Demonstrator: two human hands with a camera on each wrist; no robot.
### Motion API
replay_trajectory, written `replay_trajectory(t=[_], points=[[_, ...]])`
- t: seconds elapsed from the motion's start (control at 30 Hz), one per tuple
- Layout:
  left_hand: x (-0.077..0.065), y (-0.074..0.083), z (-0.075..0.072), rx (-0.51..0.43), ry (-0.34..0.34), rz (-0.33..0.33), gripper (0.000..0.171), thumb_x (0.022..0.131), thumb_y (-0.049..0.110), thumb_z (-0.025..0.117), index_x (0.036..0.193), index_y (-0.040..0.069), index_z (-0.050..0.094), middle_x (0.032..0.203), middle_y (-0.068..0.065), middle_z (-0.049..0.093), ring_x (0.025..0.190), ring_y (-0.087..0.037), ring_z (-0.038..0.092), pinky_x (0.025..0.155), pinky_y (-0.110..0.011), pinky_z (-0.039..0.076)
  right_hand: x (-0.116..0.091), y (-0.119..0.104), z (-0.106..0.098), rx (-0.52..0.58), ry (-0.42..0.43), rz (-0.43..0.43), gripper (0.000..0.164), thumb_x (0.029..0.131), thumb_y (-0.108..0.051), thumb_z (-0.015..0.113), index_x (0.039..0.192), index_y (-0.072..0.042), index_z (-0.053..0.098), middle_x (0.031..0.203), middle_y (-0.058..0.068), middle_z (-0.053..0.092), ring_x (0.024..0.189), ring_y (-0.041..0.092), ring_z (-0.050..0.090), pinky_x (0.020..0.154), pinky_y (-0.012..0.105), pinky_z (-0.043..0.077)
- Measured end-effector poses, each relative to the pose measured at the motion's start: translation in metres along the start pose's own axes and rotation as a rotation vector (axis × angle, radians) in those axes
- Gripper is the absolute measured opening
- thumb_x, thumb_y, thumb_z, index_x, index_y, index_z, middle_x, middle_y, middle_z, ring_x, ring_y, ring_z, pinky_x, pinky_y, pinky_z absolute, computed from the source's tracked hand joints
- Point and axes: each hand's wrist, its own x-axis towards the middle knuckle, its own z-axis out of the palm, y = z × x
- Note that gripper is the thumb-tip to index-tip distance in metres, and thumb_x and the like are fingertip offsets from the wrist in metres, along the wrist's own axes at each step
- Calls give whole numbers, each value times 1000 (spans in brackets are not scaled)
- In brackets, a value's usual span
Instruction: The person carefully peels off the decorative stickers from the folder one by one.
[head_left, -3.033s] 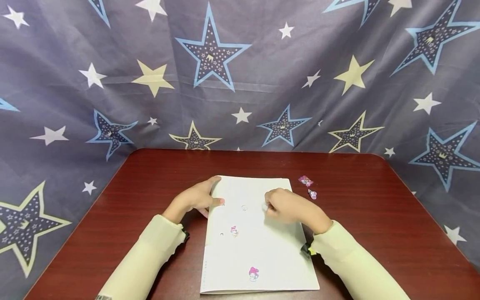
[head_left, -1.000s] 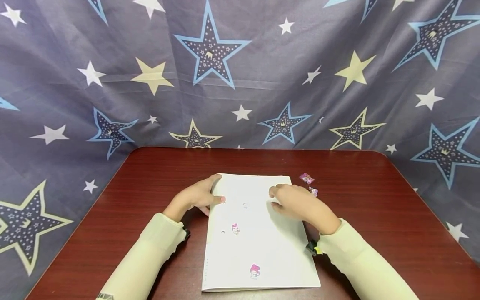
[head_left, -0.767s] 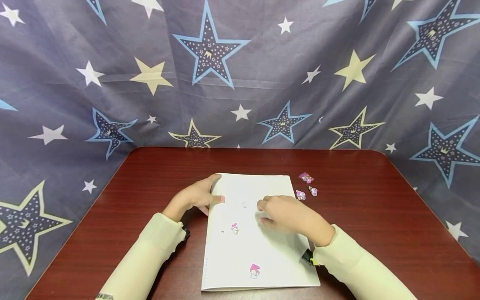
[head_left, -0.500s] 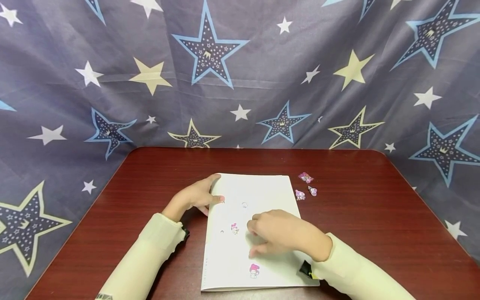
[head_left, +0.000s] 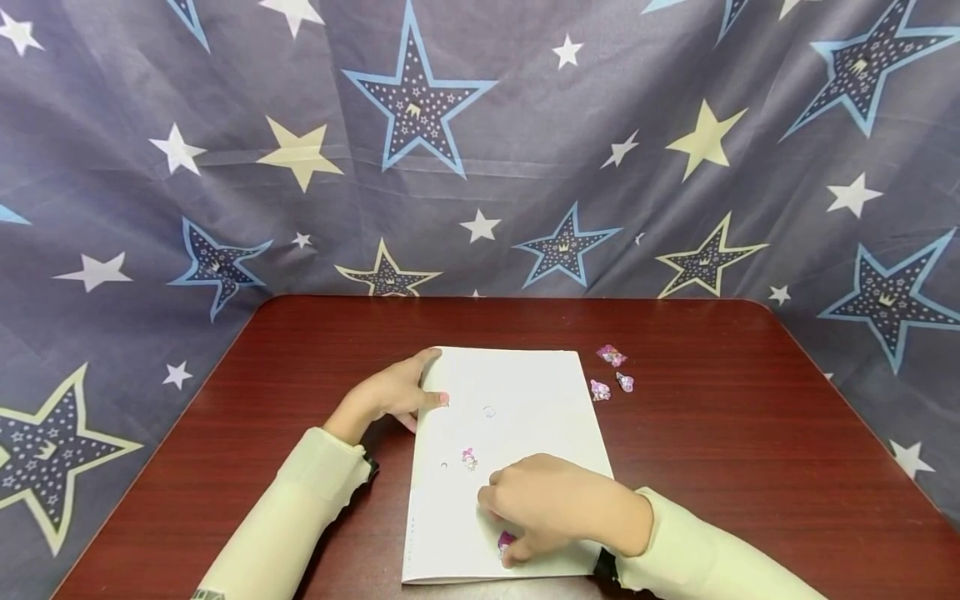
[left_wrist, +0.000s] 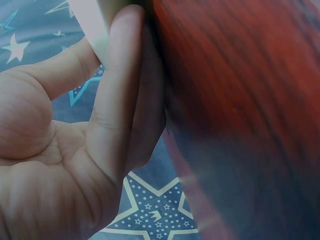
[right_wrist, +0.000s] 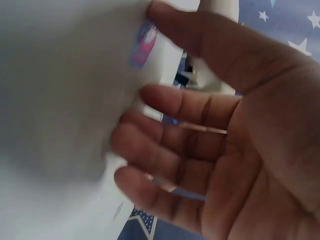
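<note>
My left hand (head_left: 397,396) grips the left edge of a white notebook (head_left: 525,375), thumb on top and fingers at the underside. Its fingers also show against the white edge in the left wrist view. Low over the page, my right hand (head_left: 555,504) has its thumb tip at a pink sticker (head_left: 505,542) near the bottom. In the right wrist view that sticker (right_wrist: 145,44) lies by the thumb, and the other fingers (right_wrist: 145,152) are loosely bent, apart from it. Another pink sticker (head_left: 468,459) sits further up the page.
On the red-brown table (head_left: 697,417), right of the notebook, lie a magenta sticker piece (head_left: 612,356), a small purple sticker (head_left: 625,382) and a purple figure sticker (head_left: 600,390). A faint round mark (head_left: 489,411) shows on the page. A star-patterned cloth (head_left: 480,167) hangs behind.
My right hand has moved from the page's upper right down and left to the bottom sticker. The purple figure sticker now shows beside the page. The left hand has stayed.
</note>
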Motion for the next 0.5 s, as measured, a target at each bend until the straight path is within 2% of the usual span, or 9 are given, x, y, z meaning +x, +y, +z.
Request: replay_trajectory(t=[0.1, 0.27, 0.4, 0.5], points=[[0, 0, 0, 11, 6, 9, 86, 97, 9, 71, 164, 12, 16, 133, -28, 49, 73, -25, 71, 59, -43, 64, 1, -8, 2, -75, 29, -25, 36, 81, -52, 83, 87, -24, 61, 73, -14, 46, 62, 2, 41, 58, 18, 42], [0, 0, -1, 16, 4, 11, 86, 98, 9, 71, 164, 11, 16, 130, -26, 51, 73, -25, 72, 59, -43, 64, 0, -19, 4, -127, 94, -50, 23, 81, -35, 83, 85, -21, 65, 70, -11, 55, 59, 3, 45, 56, 19, 47], [0, 0, 0, 11, 2, 1, 86, 98, 10, 70, 164, 13, 14, 125, -26, 53, 74, -25, 72, 59, -43, 64, 1, -24, 6, -161, 116, -51, 24, 79, -36, 85, 85, -21, 66, 70, -9, 60, 58, 2, 47, 57, 19, 50], [0, 1, 1, 23, 4, -2, 86, 99, 10, 69, 165, 13, 14, 126, -26, 53, 74, -25, 71, 59, -43, 64, 1, -26, 7, -183, 123, -52, 23, 79, -36, 84, 82, -21, 66, 69, -9, 60, 55, 2, 43, 56, 18, 51]])
